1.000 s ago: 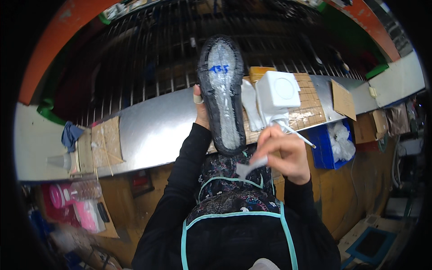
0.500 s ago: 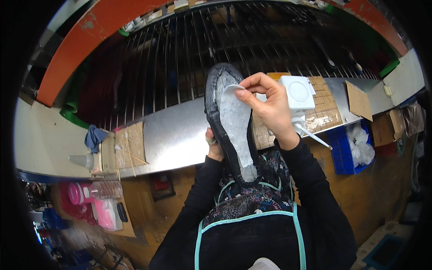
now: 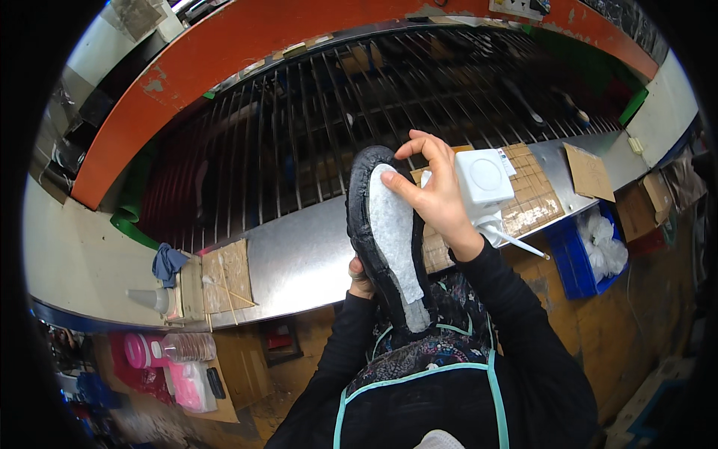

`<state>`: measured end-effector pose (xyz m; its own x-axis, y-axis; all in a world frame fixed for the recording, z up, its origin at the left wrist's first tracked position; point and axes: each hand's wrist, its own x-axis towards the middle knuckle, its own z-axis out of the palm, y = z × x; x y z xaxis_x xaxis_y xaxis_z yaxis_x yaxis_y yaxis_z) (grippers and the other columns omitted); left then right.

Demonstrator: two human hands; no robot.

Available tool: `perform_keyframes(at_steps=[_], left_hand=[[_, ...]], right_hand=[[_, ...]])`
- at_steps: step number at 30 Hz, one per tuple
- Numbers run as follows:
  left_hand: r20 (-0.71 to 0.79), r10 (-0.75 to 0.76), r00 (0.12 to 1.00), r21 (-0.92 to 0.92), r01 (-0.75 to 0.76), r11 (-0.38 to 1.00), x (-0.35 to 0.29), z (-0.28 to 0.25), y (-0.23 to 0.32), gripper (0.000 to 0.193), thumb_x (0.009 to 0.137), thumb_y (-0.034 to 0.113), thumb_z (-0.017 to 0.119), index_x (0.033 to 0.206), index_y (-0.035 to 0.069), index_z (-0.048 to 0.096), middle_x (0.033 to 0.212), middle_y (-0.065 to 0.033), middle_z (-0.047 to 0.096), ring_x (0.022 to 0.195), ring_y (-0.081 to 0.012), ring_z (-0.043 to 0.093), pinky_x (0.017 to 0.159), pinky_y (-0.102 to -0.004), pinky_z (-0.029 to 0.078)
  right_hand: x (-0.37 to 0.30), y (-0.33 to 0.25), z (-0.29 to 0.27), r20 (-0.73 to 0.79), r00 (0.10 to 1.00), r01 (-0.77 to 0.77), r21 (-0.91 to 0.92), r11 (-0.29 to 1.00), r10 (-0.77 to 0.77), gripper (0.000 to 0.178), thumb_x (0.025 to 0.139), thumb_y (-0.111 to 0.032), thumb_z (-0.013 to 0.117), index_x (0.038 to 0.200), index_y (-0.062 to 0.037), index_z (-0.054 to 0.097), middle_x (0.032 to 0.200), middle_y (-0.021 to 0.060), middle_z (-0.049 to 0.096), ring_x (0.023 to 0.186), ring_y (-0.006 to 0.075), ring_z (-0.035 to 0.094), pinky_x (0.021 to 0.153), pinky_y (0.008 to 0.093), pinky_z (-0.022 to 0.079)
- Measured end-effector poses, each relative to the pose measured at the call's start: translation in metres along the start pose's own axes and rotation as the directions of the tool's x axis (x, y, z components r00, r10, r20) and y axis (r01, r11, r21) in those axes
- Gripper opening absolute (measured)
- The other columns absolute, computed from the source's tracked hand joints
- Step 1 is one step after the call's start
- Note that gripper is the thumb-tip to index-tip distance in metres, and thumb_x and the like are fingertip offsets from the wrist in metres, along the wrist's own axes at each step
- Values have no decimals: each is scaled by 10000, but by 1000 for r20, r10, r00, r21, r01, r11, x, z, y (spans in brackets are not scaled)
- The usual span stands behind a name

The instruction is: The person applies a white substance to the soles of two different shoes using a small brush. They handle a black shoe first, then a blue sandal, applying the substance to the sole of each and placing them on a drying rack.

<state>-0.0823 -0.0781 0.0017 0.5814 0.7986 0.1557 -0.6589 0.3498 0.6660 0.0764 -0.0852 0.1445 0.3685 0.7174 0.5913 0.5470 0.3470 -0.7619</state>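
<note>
My left hand (image 3: 361, 280) grips the left side of a black lasted shoe upper (image 3: 359, 206), held sole side up with its toe away from me. Most of the left fingers are hidden behind it. A pale grey felt-like filler piece (image 3: 394, 232) lies flat along the middle of the shoe's underside, with the gathered black edge around it. My right hand (image 3: 441, 196) is over the toe, its thumb touching the filler's front part and its index finger apart, near the toe rim. Nothing is pinched between them.
Beyond the metal ledge (image 3: 292, 266) runs a rack of dark bars (image 3: 299, 135). Right of the shoe stands a white square container (image 3: 482, 179) with a white-handled brush (image 3: 516, 239) beside it. A blue crate (image 3: 572, 262) sits right; wooden sticks (image 3: 232, 292) lie on a board left.
My right hand has let go of the filler's raised front end, which now lies flat in the toe. Its thumb now rests on the piece. The view has shifted slightly.
</note>
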Motion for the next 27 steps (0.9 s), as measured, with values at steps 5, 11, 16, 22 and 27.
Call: perform_keyframes(at_steps=[5, 11, 16, 22, 27], left_hand=[[-1, -59, 998, -19, 59, 998, 1, 0, -2, 1079, 688, 729, 643, 1455, 40, 325, 1426, -140, 437, 1276, -293, 461, 1082, -435, 376], [-58, -48, 997, -47, 45, 998, 5, 4, -5, 1038, 724, 734, 605, 1448, 41, 336, 1407, -144, 457, 1250, -290, 488, 1059, -427, 402], [-149, -55, 987, -68, 45, 997, 14, 0, -7, 1018, 745, 801, 505, 1411, 40, 385, 1311, -155, 541, 1152, -260, 572, 974, -387, 492], [-167, -104, 980, -75, 93, 993, 20, -4, -9, 1017, 729, 795, 525, 1408, 48, 396, 1313, -165, 537, 1156, -251, 578, 977, -381, 502], [-176, -124, 977, -62, 115, 991, 19, -6, -11, 1025, 715, 792, 544, 1401, 42, 407, 1306, -167, 544, 1161, -262, 579, 986, -384, 497]], right_hand=[[11, 4, -5, 2, 999, -37, -8, 999, 37, 432, 732, -235, 799, 1057, -75, 565, 1245, 160, 493, 1281, 325, 370, 1062, 439, 279], [-25, 2, -33, -15, 961, 267, -217, 939, -277, 219, 714, -176, 796, 861, -79, 666, 1345, 194, 464, 1329, 402, 301, 1086, 500, 248], [-88, -6, -37, 279, 930, 316, -266, 911, -241, 150, 651, -148, 803, 700, -101, 669, 1438, 173, 435, 1375, 450, 245, 1075, 528, 219], [-100, -1, -26, 369, 910, 323, -345, 881, -189, 126, 692, -142, 786, 720, -92, 674, 1450, 163, 430, 1398, 448, 200, 1084, 531, 205], [-99, 0, -17, 482, 860, 401, -432, 807, -169, 133, 746, -128, 738, 735, -75, 616, 1473, 175, 392, 1400, 455, 200, 1071, 533, 209]])
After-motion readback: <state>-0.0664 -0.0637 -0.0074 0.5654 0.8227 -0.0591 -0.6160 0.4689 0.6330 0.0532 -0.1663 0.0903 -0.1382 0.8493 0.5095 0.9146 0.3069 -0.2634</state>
